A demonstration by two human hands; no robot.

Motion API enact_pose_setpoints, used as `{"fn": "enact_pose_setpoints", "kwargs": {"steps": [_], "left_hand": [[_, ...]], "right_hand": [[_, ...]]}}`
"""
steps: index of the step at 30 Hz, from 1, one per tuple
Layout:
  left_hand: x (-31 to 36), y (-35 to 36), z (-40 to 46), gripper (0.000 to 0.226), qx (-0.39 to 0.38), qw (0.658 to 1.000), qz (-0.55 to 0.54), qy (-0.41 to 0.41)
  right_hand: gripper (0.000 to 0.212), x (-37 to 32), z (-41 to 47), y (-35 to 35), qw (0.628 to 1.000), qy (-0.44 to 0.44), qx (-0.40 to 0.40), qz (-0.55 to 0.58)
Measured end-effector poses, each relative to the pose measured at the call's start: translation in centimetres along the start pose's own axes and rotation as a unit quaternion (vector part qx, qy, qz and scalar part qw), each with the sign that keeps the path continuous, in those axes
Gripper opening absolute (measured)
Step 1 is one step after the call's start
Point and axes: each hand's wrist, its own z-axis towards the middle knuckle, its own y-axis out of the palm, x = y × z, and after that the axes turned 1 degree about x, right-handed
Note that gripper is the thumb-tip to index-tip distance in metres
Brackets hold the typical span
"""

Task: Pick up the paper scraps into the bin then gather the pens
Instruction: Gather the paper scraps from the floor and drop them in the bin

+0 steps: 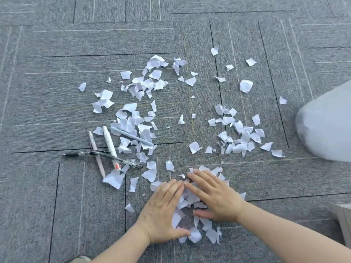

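Torn white paper scraps (136, 118) lie scattered over the grey carpet, in clusters at the middle left, right and near me. My left hand (163, 211) and my right hand (212, 196) lie flat, fingers together, either side of a small heap of scraps (190, 202), fingertips almost touching above it. Several pens lie crossed at the left: a black one (106, 155), a white one (110, 145), a pinkish one (96, 154) and a pale blue one (133, 136) partly over the scraps. The bin (326, 126), lined with a pale bag, shows at the right edge.
The floor is grey carpet tile (57, 92) with dark seams. A pale box corner or furniture edge (343, 219) stands at the lower right. A bit of a shoe or cloth (79, 260) shows at the bottom edge.
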Motion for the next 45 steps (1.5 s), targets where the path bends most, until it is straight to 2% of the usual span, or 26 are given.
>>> {"fn": "enact_pose_setpoints", "kwargs": {"steps": [2,4,8,11,13,16,18,20,24,28,31,34,38,41,43,45], "left_hand": [[-0.3,0.4,0.3,0.103,0.010,0.999,0.035,0.008],[-0.6,0.4,1.4,0.085,0.046,0.998,0.044,0.000],[-1.3,-0.6,4.5,0.036,0.119,0.991,0.057,0.021],[-2.1,-2.0,6.9,0.011,0.138,0.987,0.060,0.056],[-2.3,-3.1,8.1,0.012,0.132,0.989,0.039,0.050],[-1.9,-5.6,10.3,0.018,0.128,0.991,-0.013,0.047],[-1.3,-8.4,12.7,0.023,0.148,0.986,-0.046,0.064],[-0.3,-12.1,15.6,0.016,0.193,0.974,-0.059,0.106],[3.9,-20.8,22.4,0.010,0.274,0.935,-0.097,0.203],[11.1,-28.3,28.5,0.013,0.304,0.905,-0.112,0.277],[17.2,-31.1,31.9,0.027,0.289,0.906,-0.096,0.293],[22.4,-31.2,34.7,0.023,0.246,0.913,-0.109,0.305],[27.0,-28.8,37.0,0.020,0.166,0.945,-0.123,0.253],[28.9,-26.4,38.2,0.018,0.089,0.965,-0.146,0.200],[29.6,-25.7,38.9,0.026,0.040,0.967,-0.172,0.184],[30.0,-25.5,39.2,0.041,0.006,0.966,-0.182,0.182]], "right_hand": [[0.069,0.4,0.4,0.5,0.998,-0.012,0.050,-0.022],[0.058,0.9,1.5,0.2,0.996,-0.003,0.083,-0.031],[0.031,1.4,3.9,-1.4,0.998,0.009,0.062,-0.022],[0.035,2.1,4.9,-2.4,0.998,0.059,0.035,-0.013],[0.037,2.4,5.1,-3.3,0.994,0.102,0.029,0.011],[0.016,3.0,5.1,-5.7,0.974,0.185,0.100,0.086],[0.032,3.5,5.0,-8.6,0.941,0.245,0.184,0.142],[0.035,4.5,4.8,-12.7,0.912,0.282,0.253,0.159],[0.025,7.9,2.7,-22.8,0.872,0.316,0.370,0.058],[0.024,10.9,-2.6,-32.0,0.821,0.367,0.437,-0.022],[0.027,13.2,-7.6,-35.8,0.802,0.411,0.432,-0.032],[0.020,15.2,-12.3,-37.0,0.782,0.488,0.387,-0.030],[0.018,17.1,-16.1,-35.9,0.737,0.585,0.335,0.047],[0.017,18.1,-17.7,-34.4,0.713,0.623,0.292,0.132],[0.021,18.4,-18.3,-33.7,0.701,0.632,0.269,0.192],[0.009,18.6,-18.8,-33.3,0.686,0.660,0.225,0.209]]}}
